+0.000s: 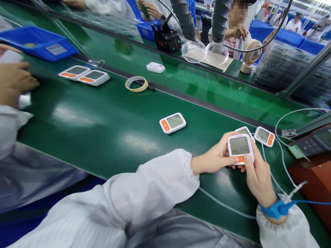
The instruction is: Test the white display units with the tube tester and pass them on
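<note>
I hold a white device (240,148) at the right of the green bench (126,120), gripped by its sides between my left hand (218,158) and right hand (259,175), equally near; its orange strip (240,159) lies toward me, at both thumbs.

Open lane across bench (108,117) between lone device (172,123) and paired devices (84,75). Right of right hand (258,172): pale cables (298,188), blue cord (312,202), reddish box (314,174) obstruct.
</note>
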{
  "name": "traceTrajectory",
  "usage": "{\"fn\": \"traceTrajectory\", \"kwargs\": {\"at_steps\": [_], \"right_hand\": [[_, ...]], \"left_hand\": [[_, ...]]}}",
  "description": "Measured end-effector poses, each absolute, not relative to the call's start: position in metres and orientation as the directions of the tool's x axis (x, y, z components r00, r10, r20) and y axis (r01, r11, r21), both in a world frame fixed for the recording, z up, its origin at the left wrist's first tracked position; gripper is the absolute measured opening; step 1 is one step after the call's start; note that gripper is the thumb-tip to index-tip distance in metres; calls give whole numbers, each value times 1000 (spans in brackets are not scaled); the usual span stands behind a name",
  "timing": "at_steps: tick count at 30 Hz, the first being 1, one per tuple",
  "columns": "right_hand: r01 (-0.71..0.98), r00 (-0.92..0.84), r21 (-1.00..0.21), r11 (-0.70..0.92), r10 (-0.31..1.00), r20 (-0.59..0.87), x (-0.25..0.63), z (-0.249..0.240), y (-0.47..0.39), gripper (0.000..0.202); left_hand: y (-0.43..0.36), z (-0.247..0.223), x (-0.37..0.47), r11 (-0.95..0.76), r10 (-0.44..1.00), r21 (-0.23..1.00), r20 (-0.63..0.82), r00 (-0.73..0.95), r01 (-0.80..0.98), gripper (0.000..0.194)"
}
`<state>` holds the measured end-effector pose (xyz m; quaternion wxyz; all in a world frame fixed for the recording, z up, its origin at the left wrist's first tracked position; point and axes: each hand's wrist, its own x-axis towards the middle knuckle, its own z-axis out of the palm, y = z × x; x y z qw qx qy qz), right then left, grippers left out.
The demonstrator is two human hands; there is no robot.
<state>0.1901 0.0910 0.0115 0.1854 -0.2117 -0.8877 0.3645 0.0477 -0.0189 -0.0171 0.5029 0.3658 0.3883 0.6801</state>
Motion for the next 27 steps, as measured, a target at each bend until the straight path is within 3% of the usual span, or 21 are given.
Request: {"fn": "traceTrajectory", "kwargs": {"at_steps": [7, 11, 14, 18, 21, 24, 27], "right_hand": [[262, -840, -684, 681, 510, 186, 189, 7, 93, 58], [294, -854, -643, 707, 497, 156, 186, 3, 90, 58], [337, -863, -612, 716, 495, 104, 183, -3, 89, 59], [363, -868, -624, 692, 494, 43, 179, -9, 92, 57], [327, -879, -675, 661, 475, 40, 178, -8, 96, 57], [310, -857, -720, 620, 510, 70, 179, -3, 98, 56], [289, -826, -742, 605, 549, 126, 182, 5, 97, 35]], "left_hand": [[-18, -17, 45, -213, 952, 935, 133, -277, -284, 70], [-18, -15, 38, -136, 906, 990, 135, -400, 25, 45], [-17, -16, 31, -68, 875, 966, 177, -451, 249, 35], [-16, -15, 21, -75, 751, 846, 396, -528, 528, 30], [-21, -1, 16, -157, 632, 725, 595, -496, 670, 22], [-40, 19, 27, -263, 503, 634, 733, -457, 727, 16], [-72, 25, 61, -329, 382, 615, 781, -494, 717, 17]]}}
